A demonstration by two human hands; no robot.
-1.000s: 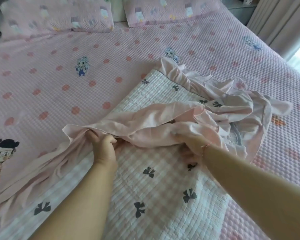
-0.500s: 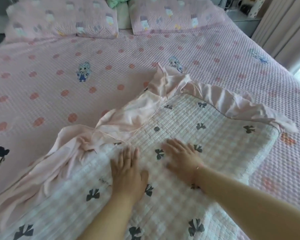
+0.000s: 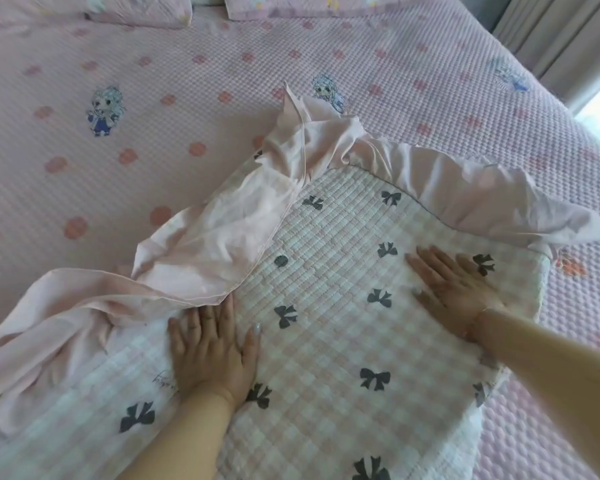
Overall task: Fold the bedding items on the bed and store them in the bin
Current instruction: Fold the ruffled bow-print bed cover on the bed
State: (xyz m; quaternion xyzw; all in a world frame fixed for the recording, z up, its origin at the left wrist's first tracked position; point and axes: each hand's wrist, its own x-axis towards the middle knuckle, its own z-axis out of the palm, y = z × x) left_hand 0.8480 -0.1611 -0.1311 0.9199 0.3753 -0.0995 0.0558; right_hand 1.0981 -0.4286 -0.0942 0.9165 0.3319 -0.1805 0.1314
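head view: left hand [image 3: 212, 344], right hand [image 3: 454, 285] flat on quilt [image 3: 326, 306].

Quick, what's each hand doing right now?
Left hand: open, flat on the checked quilt, holding nothing.
Right hand: open, flat on it too.

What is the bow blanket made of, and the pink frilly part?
The bow-print quilt looks like soft padded cotton, matte: stitched squares puff up. Its pink ruffle looks like thin, smooth woven cloth with a slight sheen; it crumples into sharp folds. The exact fibre can't be told.
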